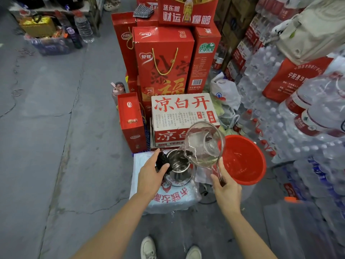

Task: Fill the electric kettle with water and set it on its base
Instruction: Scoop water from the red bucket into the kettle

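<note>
- Right hand (226, 191) is wrapped around the thin handle of a clear glass jug (203, 144), fingers curled shut on it, jug tipped hard to the left so its spout hangs right over the kettle mouth.
- Water's sloshing inside the jug and running down off the spout into the kettle.
- Left hand (152, 174) is loosely curved, thumb and fingers partly spread, resting against the kettle's black lid and handle part (162, 161). Looks like it's propping the lid open, but I can't tell how firm the grip is.
- The kettle (178, 168) is a shiny steel one, standing upright with its mouth open, sitting on a shrink-wrapped pack of bottles (168, 200) with red lettering. Can't make out a base under it.
- Just right of the jug is one red plastic basin (244, 159) with water in it.
- Right behind the kettle is one white carton (183, 116) with big red characters, and behind that a pile of red gift boxes (164, 62), at least five.
- Right side is wall-to-wall shrink-wrapped water bottles (280, 109), way too many to count.
- Floor (56, 146) is grey cracked concrete, looks like a shop storeroom.
- Two pale shoes (148, 248) at the bottom edge, and one pink-lidded bottle (118, 90) left of the boxes.
</note>
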A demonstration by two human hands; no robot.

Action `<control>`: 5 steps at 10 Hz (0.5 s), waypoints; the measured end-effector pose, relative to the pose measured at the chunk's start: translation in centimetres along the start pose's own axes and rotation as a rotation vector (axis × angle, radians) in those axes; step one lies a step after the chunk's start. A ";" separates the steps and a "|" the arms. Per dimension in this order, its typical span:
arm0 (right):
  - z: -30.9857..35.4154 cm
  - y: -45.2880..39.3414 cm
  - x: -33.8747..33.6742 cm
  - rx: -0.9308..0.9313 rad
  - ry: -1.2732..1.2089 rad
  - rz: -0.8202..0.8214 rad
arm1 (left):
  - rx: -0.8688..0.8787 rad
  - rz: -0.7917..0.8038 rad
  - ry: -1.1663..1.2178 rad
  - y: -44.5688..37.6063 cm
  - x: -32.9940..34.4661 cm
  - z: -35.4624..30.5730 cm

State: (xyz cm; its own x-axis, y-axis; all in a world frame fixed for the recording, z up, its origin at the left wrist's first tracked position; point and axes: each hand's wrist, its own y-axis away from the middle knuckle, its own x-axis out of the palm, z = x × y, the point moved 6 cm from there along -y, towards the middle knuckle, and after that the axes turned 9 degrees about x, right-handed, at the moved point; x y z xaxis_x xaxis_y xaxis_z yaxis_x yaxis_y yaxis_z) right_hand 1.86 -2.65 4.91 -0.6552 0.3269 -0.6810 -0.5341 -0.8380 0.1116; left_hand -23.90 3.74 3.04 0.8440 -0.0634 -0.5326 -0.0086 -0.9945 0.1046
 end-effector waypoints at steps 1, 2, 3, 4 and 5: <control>0.7 0.2 0.1 -0.050 0.117 -0.028 | -0.002 0.000 -0.004 0.0 0.0 -0.1; 1.4 0.6 0.4 -0.157 0.235 -0.057 | -0.002 -0.002 -0.006 0.0 0.0 -0.1; 1.7 0.6 1.0 -0.236 0.340 -0.067 | -0.006 0.002 0.003 -0.1 0.1 -0.1; 2.5 0.6 1.2 -0.321 0.423 -0.069 | -0.006 0.001 0.007 -0.1 0.2 -0.1; 3.1 0.8 1.6 -0.467 0.548 -0.081 | -0.006 -0.002 0.007 0.0 0.1 -0.2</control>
State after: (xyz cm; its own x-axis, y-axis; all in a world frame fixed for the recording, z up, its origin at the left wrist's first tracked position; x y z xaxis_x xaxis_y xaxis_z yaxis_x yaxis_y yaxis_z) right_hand -1.23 -1.42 6.19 -0.1960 0.2323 -0.9527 -0.2053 -0.9597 -0.1917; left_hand -23.70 3.77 3.15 0.8480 -0.0611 -0.5265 -0.0042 -0.9941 0.1086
